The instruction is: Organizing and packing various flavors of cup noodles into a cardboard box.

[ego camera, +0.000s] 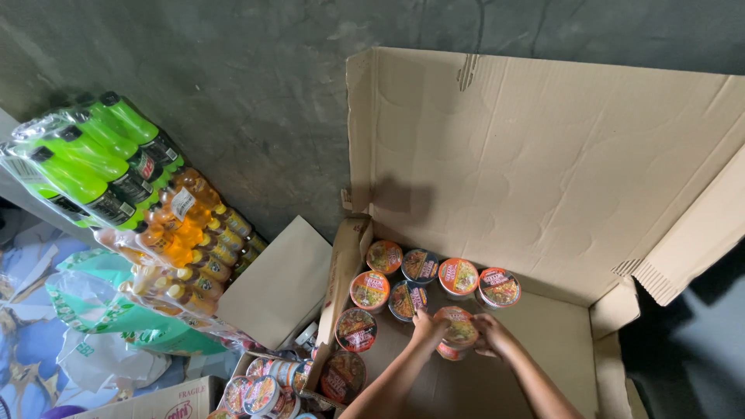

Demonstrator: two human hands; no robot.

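A noodle cup (458,332) is clasped from both sides, the left hand (425,324) on its left wall and the right hand (490,335) on its right, fingers curled around it. It is held low inside a large open cardboard box (559,178), just above the box floor. Just beyond the hands, 4 sealed cups (442,273) stand in a row against the back wall; 2 more (388,295) stand in front of that row, and others (349,349) line the box wall left of the left hand.

Judged from this, the row ahead could be knocked over if the cup is pushed in too hard. The thin lid could be dented by squeezing. The tall rear flap could fold down onto the hands.
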